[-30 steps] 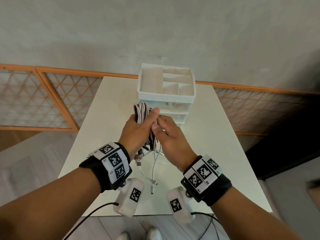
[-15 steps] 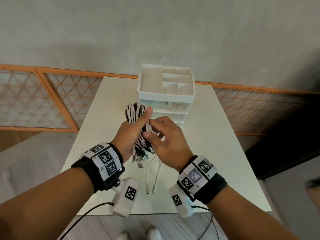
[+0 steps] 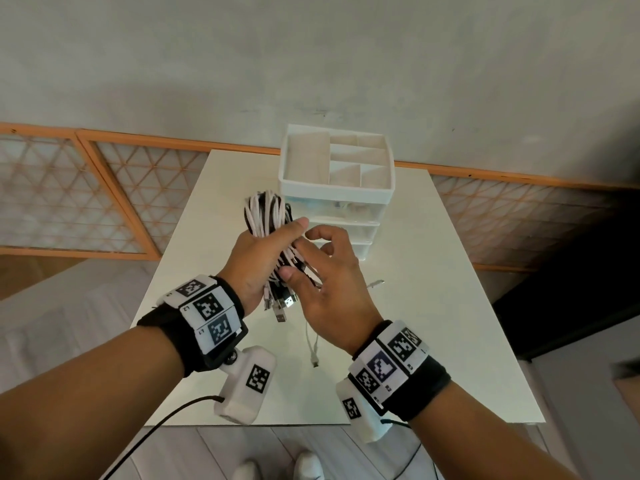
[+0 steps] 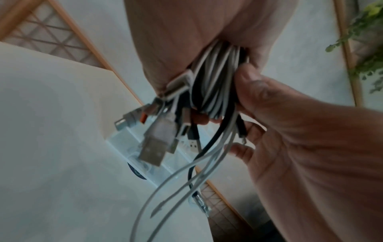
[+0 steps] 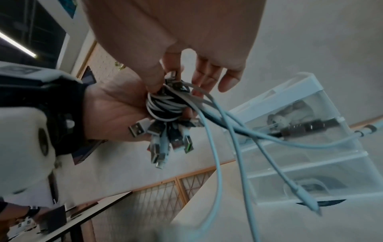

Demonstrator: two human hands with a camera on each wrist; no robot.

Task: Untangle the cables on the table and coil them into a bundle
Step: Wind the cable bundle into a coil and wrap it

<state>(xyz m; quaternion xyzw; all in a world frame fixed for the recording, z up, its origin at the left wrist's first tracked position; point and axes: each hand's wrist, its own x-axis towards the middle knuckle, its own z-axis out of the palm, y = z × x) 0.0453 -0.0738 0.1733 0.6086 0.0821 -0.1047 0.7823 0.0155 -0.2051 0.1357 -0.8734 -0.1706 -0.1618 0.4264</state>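
Head view: both hands are up over the white surface, w/ the cable bundle held between them in the air, just in front of the drawer organizer. Left hand is wrapped round the middle of the bundle, thumb laid across the top, so it's grasping the black & white loops; they stick out above the fist. Right hand is right beside it, thumb pressed on the bundle's lower part, index finger crooked near the left thumb, other fingers spread loose behind.

Left wrist view: USB plugs hang in a cluster below the left palm, and the right thumb & fingers pinch the coiled strands. A few loose white tails & one black one drop away toward the surface.

Right wrist view: same bundle sits in the left palm, plugs dangling under it; pale loose ends trail off past the clear drawers. In the head view one white end lies on the surface btw the wrists.
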